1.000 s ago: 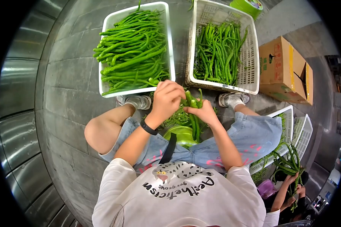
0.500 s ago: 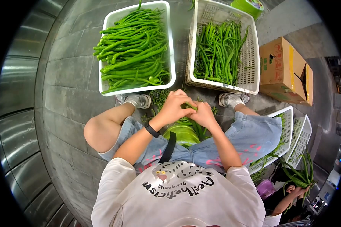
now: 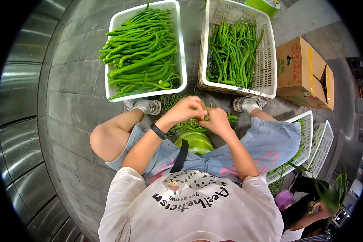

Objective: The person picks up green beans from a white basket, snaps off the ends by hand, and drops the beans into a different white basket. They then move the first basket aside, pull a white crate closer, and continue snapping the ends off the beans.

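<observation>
My left hand and my right hand meet above the floor between my knees. A long green chili pepper shows between them; part of it is hidden by the fingers. The right hand is closed round it, and the left fingers pinch close to its upper end. Beneath the hands, loose green pieces litter the floor, and a shiny green round object sits close to my lap.
A white crate heaped with long green peppers stands ahead on the left. Another white crate with peppers is ahead on the right, beside a cardboard box. At the lower right, a co-worker's hand holds peppers near tilted crates.
My left fingers have shifted slightly and now pinch at a pepper that sticks up. The co-worker's hand with the bunch has moved down and right.
</observation>
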The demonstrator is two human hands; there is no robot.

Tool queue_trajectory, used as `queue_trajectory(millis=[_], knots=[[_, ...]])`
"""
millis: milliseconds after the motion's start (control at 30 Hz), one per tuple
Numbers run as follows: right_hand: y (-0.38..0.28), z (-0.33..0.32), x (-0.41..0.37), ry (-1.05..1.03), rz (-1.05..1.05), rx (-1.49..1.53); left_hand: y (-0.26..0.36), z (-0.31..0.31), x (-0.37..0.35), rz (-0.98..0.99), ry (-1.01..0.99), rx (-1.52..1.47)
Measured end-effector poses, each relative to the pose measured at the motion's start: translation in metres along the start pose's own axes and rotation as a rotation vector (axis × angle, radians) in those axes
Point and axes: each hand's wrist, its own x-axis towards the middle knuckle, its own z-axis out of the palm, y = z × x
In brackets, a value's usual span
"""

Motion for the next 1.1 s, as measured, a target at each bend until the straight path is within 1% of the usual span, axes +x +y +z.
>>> queue_trajectory(millis=[33,67,100,133,167,233,300,333,367,433,467,500,533,567,600,633,667,700,733,767,833,867,900,933,967,1000,1033,1067,1100], knots=[[-0.003,-0.006,0.001,0.023,-0.003,0.040,-0.002,-0.007,0.002,0.034,0.062,0.058],[-0.006,-0.013,0.001,0.014,0.037,0.141,-0.001,-0.012,0.001,0.019,0.139,0.072],[-0.003,-0.015,0.003,0.000,0.041,0.169,0.002,-0.017,-0.001,0.005,0.217,0.087],[0.002,-0.017,0.005,-0.014,0.045,0.197,-0.003,-0.024,-0.002,0.030,0.288,0.191],[0.007,-0.019,0.006,-0.028,0.048,0.226,-0.005,-0.027,-0.003,-0.033,0.392,0.132],[0.014,-0.018,0.007,-0.031,0.045,0.492,-0.026,-0.035,-0.003,-0.035,0.472,0.065],[0.014,-0.017,0.007,0.000,0.069,0.759,-0.035,-0.029,-0.003,-0.024,0.298,-0.205],[0.012,-0.021,0.007,-0.043,0.115,0.886,-0.036,-0.023,-0.001,-0.028,0.120,-0.227],[0.008,-0.023,0.006,-0.016,0.135,1.002,-0.039,-0.009,-0.001,-0.065,0.083,-0.228],[-0.003,-0.022,0.006,0.044,0.178,1.234,-0.025,0.027,-0.001,0.051,0.116,-0.047],[0.000,-0.015,0.006,-0.014,0.178,1.353,-0.023,0.039,0.002,-0.007,0.202,0.033],[-0.008,-0.019,0.002,-0.001,0.197,1.383,-0.022,0.046,0.004,-0.065,0.282,0.113],[-0.012,-0.023,0.001,0.009,0.187,1.443,-0.010,0.044,0.004,0.001,0.295,0.085],[-0.012,-0.027,0.000,0.021,0.175,1.501,-0.021,0.039,0.009,0.087,0.285,0.060],[0.004,-0.024,0.000,-0.019,0.143,1.527,-0.024,0.035,0.011,-0.030,0.254,-0.034],[0.005,-0.034,0.002,0.059,0.147,1.373,-0.027,0.031,0.012,-0.151,0.218,-0.126],[0.011,-0.040,0.003,0.194,0.105,1.348,-0.038,0.025,0.012,-0.247,0.213,-0.219],[0.017,-0.046,0.005,0.329,0.059,1.317,-0.033,0.022,0.013,-0.244,0.254,-0.324],[0.015,-0.053,0.007,0.482,0.095,1.318,-0.031,0.017,0.013,-0.255,0.257,-0.474],[0.012,-0.063,0.005,0.576,0.165,1.232,-0.030,0.012,0.012,-0.270,0.259,-0.625],[0.012,-0.076,-0.005,0.732,0.090,0.569,-0.021,0.003,0.012,-0.325,0.204,-0.725],[0.008,-0.078,-0.011,0.684,0.131,0.582,-0.024,0.002,0.012,-0.327,0.176,-0.769],[0.008,-0.074,-0.015,0.544,0.237,0.742,-0.033,-0.001,0.013,-0.388,0.135,-0.784],[0.003,-0.062,-0.015,0.648,0.031,0.577,-0.021,0.004,0.014,-0.407,0.116,-0.817],[-0.001,-0.053,-0.012,0.737,-0.211,0.268,-0.007,0.010,0.014,-0.425,0.101,-0.852],[-0.015,-0.049,-0.015,0.683,-0.334,0.141,-0.003,0.014,0.016,-0.370,0.146,-0.855],[-0.025,-0.038,-0.016,0.575,-0.378,0.098,0.000,0.019,0.017,-0.315,0.194,-0.858],[-0.032,-0.029,-0.017,0.512,-0.453,0.064,0.003,0.020,0.017,-0.260,0.243,-0.858],[-0.033,-0.019,-0.017,0.414,-0.485,0.077,0.009,0.019,0.017,-0.228,0.337,-0.871]])
